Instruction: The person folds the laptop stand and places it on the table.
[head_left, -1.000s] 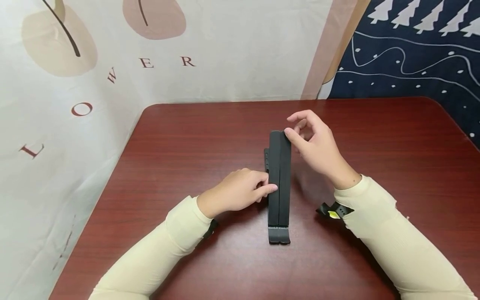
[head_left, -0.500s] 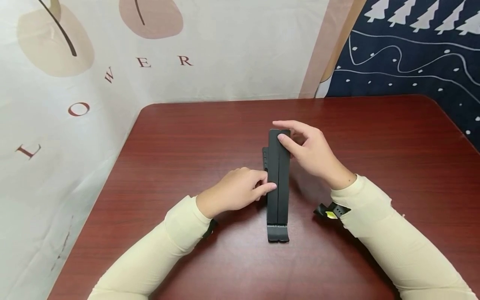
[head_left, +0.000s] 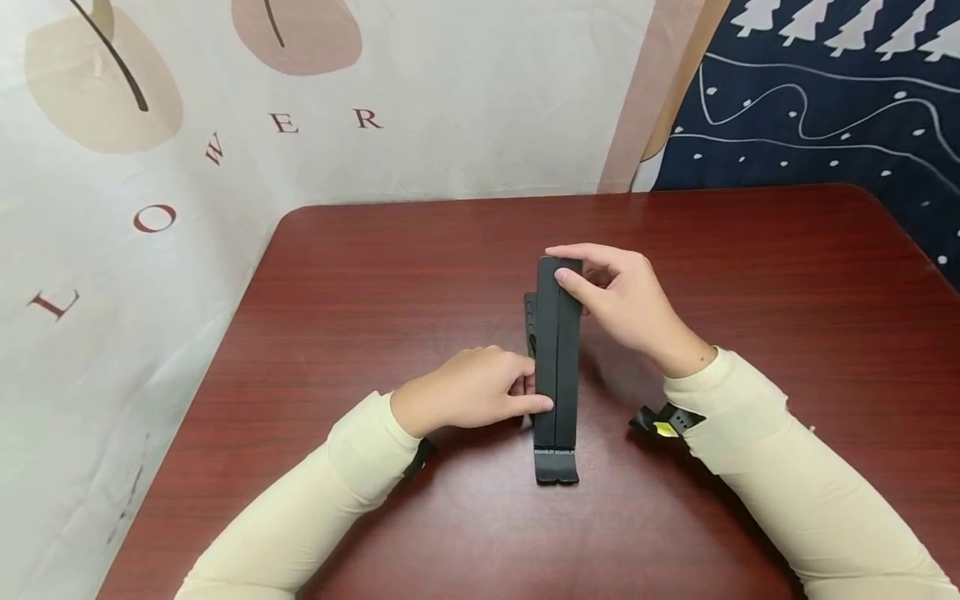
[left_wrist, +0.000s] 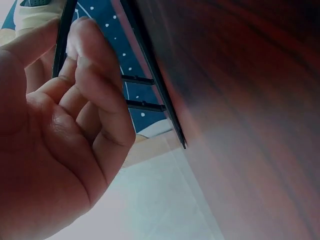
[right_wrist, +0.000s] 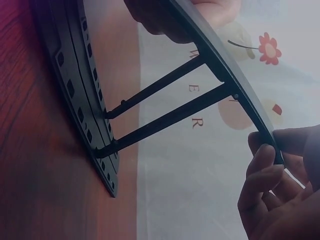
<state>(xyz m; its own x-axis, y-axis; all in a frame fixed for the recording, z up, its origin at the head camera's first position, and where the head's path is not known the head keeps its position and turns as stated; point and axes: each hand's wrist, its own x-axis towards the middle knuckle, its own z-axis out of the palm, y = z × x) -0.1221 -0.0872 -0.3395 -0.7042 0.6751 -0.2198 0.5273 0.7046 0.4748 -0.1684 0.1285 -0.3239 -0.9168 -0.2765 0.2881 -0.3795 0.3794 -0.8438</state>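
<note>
A black folding laptop stand (head_left: 546, 342) stands on the table, its two long top arms side by side and its hooked front end toward me. In the right wrist view, two struts (right_wrist: 167, 120) link the raised top to the slotted base (right_wrist: 75, 95). My left hand (head_left: 476, 387) pinches the stand's left side at the lower half, thumb on the top face and fingers curled underneath. In the left wrist view those curled fingers (left_wrist: 100, 95) show beside the top arm. My right hand (head_left: 633, 300) pinches the far raised end between thumb and fingers.
The stand rests on a reddish-brown wooden table (head_left: 375, 275). Behind the table hang a white printed cloth (head_left: 465, 100) and a dark blue cloth with trees (head_left: 810, 117). A black strap (head_left: 667, 421) with a yellow patch hangs from the right wrist.
My right hand has shifted left, bringing its thumb onto the stand's far end and its fingers over the top edge. My left hand has slid a little down the stand toward me.
</note>
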